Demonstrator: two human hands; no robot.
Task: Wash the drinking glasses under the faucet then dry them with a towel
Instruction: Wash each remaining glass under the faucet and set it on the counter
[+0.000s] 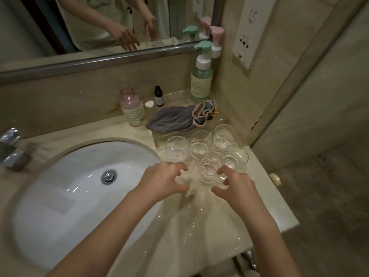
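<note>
A beige stone counter (179, 222) is running along a mirrored bathroom wall, its surface wet and glinting with drops beside a white basin (65, 186).

At the counter's right end both hands are hovering over the near glasses. The left hand (162, 179) is curling its fingers and thumb like a claw around a patch of wet, blurred glare; whether a clear glass is sitting inside that curl I cannot tell. The right hand (236, 183) is curling too — its fingertips (221, 169) are touching the near side of the front glass (209, 168), though a firm grip is not showing.

The front glass is standing upright on the counter, just beside a second front glass (236, 156) to its right. Behind them three more glasses are standing in a row: left (176, 147), middle (200, 143) and right (223, 136), all close together — rims nearly touching.

Behind the row a clear tray (159, 138) is holding a grey cloth (171, 118) with a striped edge, and a green pump bottle (200, 78) is standing at its back. Left of the tray a pink open bottle (132, 108), a small white cap (149, 104) and a small dark bottle (158, 95) are standing against the wall. A pink pump (216, 40) is peeking out behind the green one.

At the far left the chrome faucet (12, 148) is showing, blurred. The mirror (89, 27) is reflecting both arms.
</note>
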